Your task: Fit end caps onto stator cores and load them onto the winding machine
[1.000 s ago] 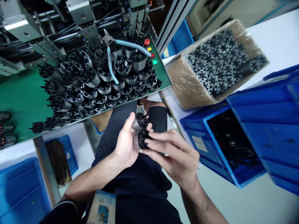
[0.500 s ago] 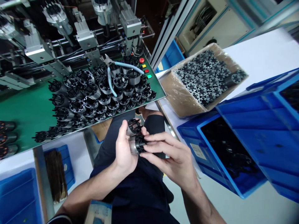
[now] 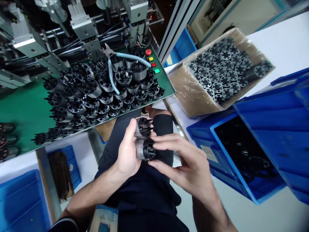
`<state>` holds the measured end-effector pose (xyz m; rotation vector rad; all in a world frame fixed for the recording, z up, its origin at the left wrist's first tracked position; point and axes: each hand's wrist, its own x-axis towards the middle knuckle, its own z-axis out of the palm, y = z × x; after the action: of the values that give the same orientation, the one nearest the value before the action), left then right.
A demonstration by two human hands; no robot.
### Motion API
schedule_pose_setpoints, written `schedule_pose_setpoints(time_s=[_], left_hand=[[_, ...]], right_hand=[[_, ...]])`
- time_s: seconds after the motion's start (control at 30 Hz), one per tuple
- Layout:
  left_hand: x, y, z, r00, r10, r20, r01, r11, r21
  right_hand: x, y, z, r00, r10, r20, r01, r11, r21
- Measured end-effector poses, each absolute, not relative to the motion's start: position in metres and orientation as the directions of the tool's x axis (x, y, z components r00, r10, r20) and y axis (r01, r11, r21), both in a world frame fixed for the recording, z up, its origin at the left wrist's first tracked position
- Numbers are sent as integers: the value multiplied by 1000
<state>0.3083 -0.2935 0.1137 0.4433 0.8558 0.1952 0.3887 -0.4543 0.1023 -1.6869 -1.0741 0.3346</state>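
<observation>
My left hand (image 3: 126,151) is closed around two motor stators with grey metal bodies and black pronged plastic ends, one above the other. Both the upper stator (image 3: 144,127) and the lower stator (image 3: 145,149) point their black ends to the right. At the lower one's black end is my right hand (image 3: 185,158), fingertips along its upper side and thumb at its lower edge. Similar stators (image 3: 90,87) stand and lie in rows on the green work surface (image 3: 21,106) ahead. Blue-handled cutting pliers (image 3: 111,69) rest on top of them.
A cardboard box (image 3: 193,100) lined with clear plastic holds many metal cores at the right. Below it, a blue crate (image 3: 256,196) contains black parts. Machine slides (image 3: 84,29) stand behind the stators, beside coloured buttons (image 3: 154,65). Copper-wound parts (image 3: 8,140) lie far left.
The view has shifted slightly. My right hand has eased back a little, its fingers wider apart, and more of the lower stator's black end shows. My left hand keeps both stators.
</observation>
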Motion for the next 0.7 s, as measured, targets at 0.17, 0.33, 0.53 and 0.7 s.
schedule_pose_setpoints(time_s=[0.17, 0.33, 0.53, 0.7], left_hand=[[307, -293, 110, 652, 309, -692, 35, 900, 434], [305, -292, 109, 650, 282, -706, 71, 902, 425], [303, -290, 110, 642, 250, -725, 84, 917, 390], [303, -294, 115, 587, 310, -748, 53, 907, 418]], right_hand=[[393, -453, 103, 526, 796, 298, 499, -5, -867], [392, -453, 100, 526, 801, 287, 487, -7, -874], [389, -453, 103, 524, 813, 253, 486, -42, -873], [375, -446, 92, 533, 800, 274, 496, -34, -868]])
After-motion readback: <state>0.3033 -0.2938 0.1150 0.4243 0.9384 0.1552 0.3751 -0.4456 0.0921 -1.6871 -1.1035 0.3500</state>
